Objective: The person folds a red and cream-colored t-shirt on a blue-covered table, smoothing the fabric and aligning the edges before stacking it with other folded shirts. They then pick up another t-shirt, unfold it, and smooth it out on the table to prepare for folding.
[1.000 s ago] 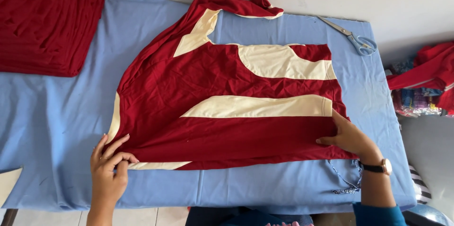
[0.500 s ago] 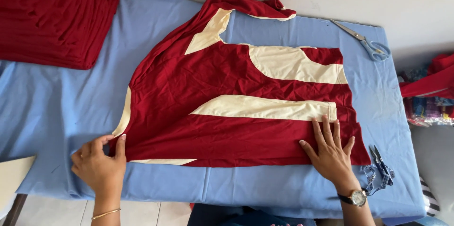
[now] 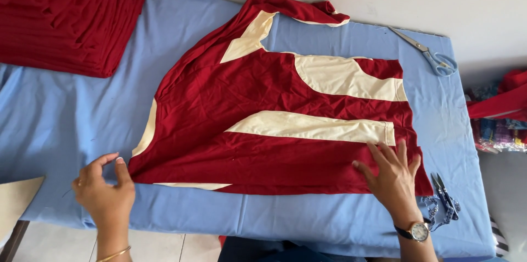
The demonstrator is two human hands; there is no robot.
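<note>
- The red and cream shirt [image 3: 274, 125] lies spread in the middle of the blue tabletop [image 3: 55, 125].
- The right hand [image 3: 392, 177] presses flat, fingers wide, on its near right corner.
- The left hand [image 3: 104, 190], loosely curled, pinches its near left corner.
- Big scissors [image 3: 431, 56] sit at the far right corner, small snips [image 3: 444, 196] near the right hand, a red pile [image 3: 66, 15] far left.

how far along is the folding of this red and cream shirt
Done: the shirt lies on the blue cloth, its body folded over with a cream sleeve on top. In hand: the right hand presses flat on the near right edge, and the left hand sits at the near left corner. Left: the collar end at the far side looks rumpled, and the shirt is not on the red stack.
</note>
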